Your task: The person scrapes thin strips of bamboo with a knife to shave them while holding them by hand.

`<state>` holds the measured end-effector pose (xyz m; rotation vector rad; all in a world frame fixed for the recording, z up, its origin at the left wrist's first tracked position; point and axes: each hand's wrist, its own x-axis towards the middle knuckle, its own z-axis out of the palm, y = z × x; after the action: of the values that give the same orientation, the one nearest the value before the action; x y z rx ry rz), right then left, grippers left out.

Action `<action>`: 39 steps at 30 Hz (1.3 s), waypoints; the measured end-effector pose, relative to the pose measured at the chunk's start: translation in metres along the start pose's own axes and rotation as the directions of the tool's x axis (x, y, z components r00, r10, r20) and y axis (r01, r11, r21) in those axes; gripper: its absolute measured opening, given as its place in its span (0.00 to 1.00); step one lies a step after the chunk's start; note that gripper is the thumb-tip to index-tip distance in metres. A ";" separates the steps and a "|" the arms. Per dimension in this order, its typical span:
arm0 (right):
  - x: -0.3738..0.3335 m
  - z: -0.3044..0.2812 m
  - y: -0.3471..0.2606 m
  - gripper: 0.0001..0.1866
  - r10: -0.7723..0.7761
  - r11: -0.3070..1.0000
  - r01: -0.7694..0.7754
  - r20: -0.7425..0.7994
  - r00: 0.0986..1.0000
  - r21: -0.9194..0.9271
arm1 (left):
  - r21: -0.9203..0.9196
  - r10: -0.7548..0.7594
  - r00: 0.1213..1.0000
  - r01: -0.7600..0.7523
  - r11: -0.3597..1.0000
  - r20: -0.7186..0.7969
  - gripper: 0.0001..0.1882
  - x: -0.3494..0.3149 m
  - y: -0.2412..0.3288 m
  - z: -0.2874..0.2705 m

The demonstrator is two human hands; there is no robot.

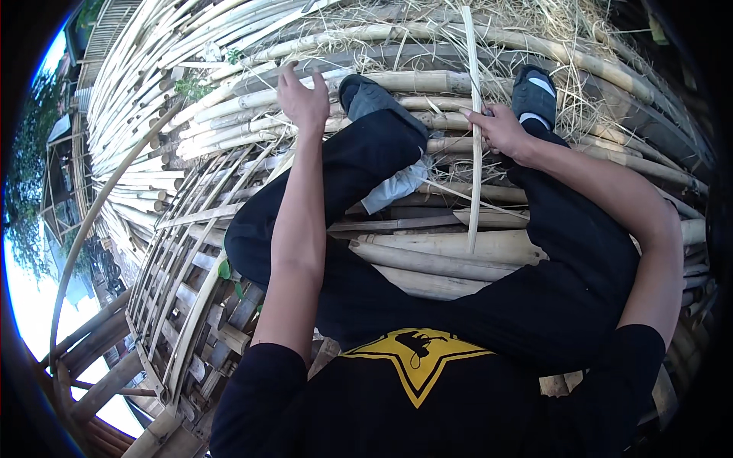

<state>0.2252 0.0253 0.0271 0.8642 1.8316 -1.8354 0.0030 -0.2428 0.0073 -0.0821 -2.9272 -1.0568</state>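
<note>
A long, pale bamboo strip (470, 61) stands lengthwise in front of me, between my legs. My right hand (502, 131) is closed at its middle, with a fingertip lying across the strip. Something thin and dark shows beside the strip near that hand, too small to name. Over by my left foot, my left hand (304, 101) is raised with its fingers apart and slightly bent, holding nothing I can see. That foot wears a dark sandal (382, 101). The other dark sandal (534, 93) is just beyond my right hand.
Bamboo poles (412, 80) lie in rows beneath and ahead of me. Loose shavings (588, 76) cover the far right. A whitish crumpled sheet (397, 187) lies between my legs. On the left are a woven bamboo lattice (183, 294) and a curved pole (84, 221).
</note>
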 end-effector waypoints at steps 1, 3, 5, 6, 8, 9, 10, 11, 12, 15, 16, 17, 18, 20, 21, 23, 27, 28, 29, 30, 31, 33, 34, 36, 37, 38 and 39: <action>-0.003 0.005 -0.003 0.17 -0.015 1.000 0.015 0.005 1.000 -0.009 | 0.015 0.173 0.985 -0.173 0.985 -0.010 0.20 0.017 0.000 -0.034; -0.008 -0.004 0.000 0.16 -0.006 1.000 0.006 0.012 1.000 -0.019 | -0.268 0.098 0.977 -0.045 0.962 0.191 0.20 0.021 0.030 -0.056; 0.001 -0.002 0.004 0.16 -0.068 0.987 0.068 0.003 0.998 -0.147 | -0.524 -0.068 0.827 0.415 0.744 0.559 0.23 0.017 0.034 -0.060; 0.003 0.000 0.008 0.16 -0.070 0.988 0.071 0.010 0.997 -0.139 | -0.562 0.049 0.740 0.465 0.684 0.671 0.25 0.007 0.033 -0.053; 0.005 0.003 0.009 0.16 -0.051 0.976 0.055 0.023 0.998 -0.212 | -0.380 0.267 0.274 0.737 0.559 0.924 0.30 -0.021 0.033 -0.037; 0.004 0.001 0.013 0.17 0.020 0.983 -0.011 0.046 0.999 -0.184 | -0.168 0.339 -0.009 0.857 0.488 0.941 0.32 -0.040 0.033 -0.017; 0.003 0.006 0.009 0.17 0.013 0.983 -0.001 0.062 0.998 -0.183 | 0.072 0.211 -0.221 0.833 0.548 0.952 0.34 -0.049 0.024 -0.015; 0.000 0.008 0.006 0.17 0.012 0.984 0.001 0.072 0.997 -0.179 | 0.028 0.022 -0.048 0.834 0.551 0.999 0.31 -0.042 0.001 -0.013; -0.003 0.008 0.002 0.18 0.010 0.984 0.004 0.078 0.997 -0.180 | -0.018 -0.162 0.131 0.828 0.560 0.978 0.29 -0.026 -0.027 -0.008; -0.005 0.011 -0.001 0.18 -0.017 0.988 0.027 0.062 0.998 -0.152 | 0.438 0.042 0.999 -0.032 0.899 -0.014 0.23 0.024 -0.090 -0.015; -0.004 0.006 0.003 0.18 -0.010 0.988 0.018 0.055 0.998 -0.152 | 0.273 -0.048 0.987 0.005 0.962 0.150 0.23 0.034 -0.079 -0.030; -0.002 0.001 0.009 0.18 0.000 0.987 0.008 0.055 0.998 -0.160 | 0.114 -0.106 0.939 0.072 0.991 0.327 0.23 0.043 -0.061 -0.046; -0.001 0.000 0.012 0.18 0.004 0.986 0.006 0.060 0.998 -0.167 | -0.029 -0.130 0.860 0.166 0.986 0.493 0.22 0.050 -0.039 -0.062; -0.003 0.002 0.007 0.18 0.022 0.987 -0.009 0.082 0.996 -0.160 | -0.286 -0.141 0.730 0.428 0.857 0.669 0.23 0.029 0.000 -0.071; -0.002 0.005 0.005 0.18 0.015 0.981 -0.001 0.070 0.997 -0.194 | -0.368 -0.021 0.681 0.422 0.828 0.732 0.22 0.023 0.005 -0.068; -0.001 0.010 0.006 0.18 -0.053 0.967 0.066 0.059 0.997 -0.247 | -0.217 0.183 0.123 0.674 0.706 0.975 0.27 -0.006 0.023 -0.064; -0.005 0.011 -0.003 0.18 -0.044 0.959 0.071 0.103 0.994 -0.273 | -0.067 -0.009 0.088 0.813 0.578 0.996 0.30 -0.028 -0.007 -0.042; -0.005 0.014 0.002 0.18 -0.056 0.964 0.078 0.093 0.994 -0.256 | -0.086 -0.115 0.174 0.838 0.538 0.978 0.30 -0.027 -0.009 -0.036; -0.004 0.014 0.005 0.18 -0.069 0.967 0.087 0.083 0.994 -0.238 | -0.088 -0.110 0.174 0.836 0.542 0.979 0.30 -0.020 -0.010 -0.035; -0.003 0.010 0.007 0.18 -0.072 0.967 0.089 0.078 0.994 -0.239 | -0.165 -0.161 0.338 0.755 0.635 0.927 0.29 -0.009 -0.011 -0.038; -0.006 0.007 0.009 0.18 -0.036 0.972 0.054 0.081 0.996 -0.227 | -0.211 -0.199 0.488 0.661 0.720 0.850 0.27 0.000 -0.014 -0.044; -0.004 0.005 0.003 0.18 -0.020 0.976 0.038 0.087 0.996 -0.216 | -0.249 -0.195 0.768 0.419 0.873 0.611 0.24 0.026 -0.009 -0.061; -0.006 0.007 0.001 0.17 -0.009 0.983 0.027 0.100 0.995 -0.180 | -0.229 -0.154 0.868 0.289 0.929 0.471 0.23 0.033 -0.003 -0.064; -0.009 0.007 -0.003 0.17 0.009 0.990 0.005 0.095 0.995 -0.142 | -0.367 -0.041 0.732 0.389 0.845 0.680 0.19 0.003 0.032 -0.068; -0.008 0.008 -0.006 0.16 0.031 0.999 -0.026 0.168 0.985 -0.032 | -0.387 0.045 0.729 0.309 0.869 0.683 0.20 -0.019 0.038 -0.057; -0.007 0.011 -0.009 0.15 0.044 0.995 -0.065 0.248 0.968 0.078 | -0.335 0.076 0.680 0.257 0.907 0.729 0.22 -0.048 0.053 -0.051; -0.006 0.015 -0.015 0.15 0.034 0.987 -0.082 0.321 0.946 0.137 | -0.240 0.053 0.571 0.258 0.936 0.820 0.24 -0.078 0.069 -0.051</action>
<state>0.2178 0.0107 0.0415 0.6186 1.4719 -1.9613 0.0851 -0.2252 0.0869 -0.5703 -3.4843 -2.0090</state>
